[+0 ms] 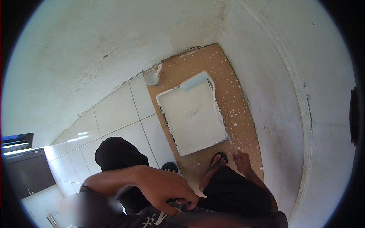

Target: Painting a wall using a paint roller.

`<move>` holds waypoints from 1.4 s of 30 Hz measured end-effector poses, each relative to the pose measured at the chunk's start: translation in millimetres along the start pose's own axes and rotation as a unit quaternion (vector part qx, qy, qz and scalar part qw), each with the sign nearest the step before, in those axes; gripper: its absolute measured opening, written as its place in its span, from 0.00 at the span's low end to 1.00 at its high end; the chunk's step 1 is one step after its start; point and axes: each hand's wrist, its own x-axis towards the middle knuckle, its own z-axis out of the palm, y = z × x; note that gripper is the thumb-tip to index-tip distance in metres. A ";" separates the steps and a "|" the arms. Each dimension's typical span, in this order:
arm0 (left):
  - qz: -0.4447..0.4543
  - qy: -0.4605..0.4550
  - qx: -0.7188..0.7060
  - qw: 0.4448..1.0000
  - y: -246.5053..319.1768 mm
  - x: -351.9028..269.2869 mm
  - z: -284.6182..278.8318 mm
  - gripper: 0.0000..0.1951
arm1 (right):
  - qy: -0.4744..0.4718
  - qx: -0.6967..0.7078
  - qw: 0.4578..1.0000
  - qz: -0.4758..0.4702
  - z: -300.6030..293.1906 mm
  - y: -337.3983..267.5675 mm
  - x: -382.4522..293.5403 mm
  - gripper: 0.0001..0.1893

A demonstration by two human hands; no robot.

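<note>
My right hand [242,162] is closed round the handle of a paint roller [195,81]. The roller's long frame runs along the right side of a paint-coated tray [196,114], and its pale wet sleeve lies across the tray's far edge. Cream-white paint covers the inside of the tray, with a small mark in the middle. Close to my body, my left hand [168,189] is bent inwards with curled fingers against my dark printed shirt [154,219]; whether it grips the cloth is not clear. A small tub [151,77] with a white-coated brush in it stands beyond the tray's left corner.
Brown cardboard [233,114] spotted with white paint lies under the tray, over white floor tiles [117,114]. Stained walls [114,54] meet at the far corner. My sandalled feet [219,159] are near the tray's close edge. A dark cabinet [30,172] stands at far left.
</note>
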 end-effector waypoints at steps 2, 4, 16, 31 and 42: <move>0.013 -0.005 -0.003 1.000 -1.3 2.5 -1.4 0.20 | 0.025 0.043 0.999 0.016 -7.6 -11.5 21.0 0.26; 0.014 0.000 0.001 1.000 -0.8 2.3 -1.1 0.21 | 0.064 0.070 0.995 0.016 -17.1 -30.3 54.9 0.26; 0.037 0.033 0.007 0.999 -2.0 8.6 5.3 0.20 | 0.149 0.000 0.984 -0.097 -51.5 -67.0 237.2 0.26; 0.048 0.034 -0.021 0.998 -2.1 10.9 1.4 0.19 | 0.173 -0.141 0.974 -0.034 -39.7 -53.2 241.1 0.27; 0.036 0.038 -0.021 0.998 0.5 9.6 4.8 0.18 | 0.147 -0.169 0.974 -0.021 -45.9 -55.6 247.9 0.28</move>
